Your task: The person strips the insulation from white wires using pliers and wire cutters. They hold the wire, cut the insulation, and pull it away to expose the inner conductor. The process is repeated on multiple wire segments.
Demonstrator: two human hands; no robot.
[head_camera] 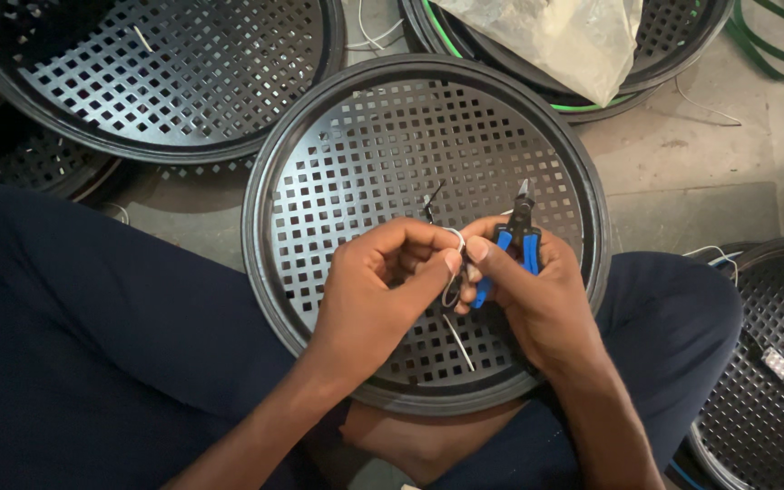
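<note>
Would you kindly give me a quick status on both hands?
Left hand pinching white cable tie. Right hand gripping blue-handled cutters, also touching tie. Black perforated round tray beneath, on lap. Nothing obstructing.

The setting is appearing as a small floor-level assembly workshop. A person is sitting on a bare concrete floor (682, 172), and several identical round black perforated grilles (365, 154) are lying around the legs in overlapping stacks. Loose white wire offcuts (705, 109) are lying scattered on the floor. Green strapping (773, 41) and a crumpled plastic bag (564, 36) are resting near the stacks, indicating batch handwork.
</note>
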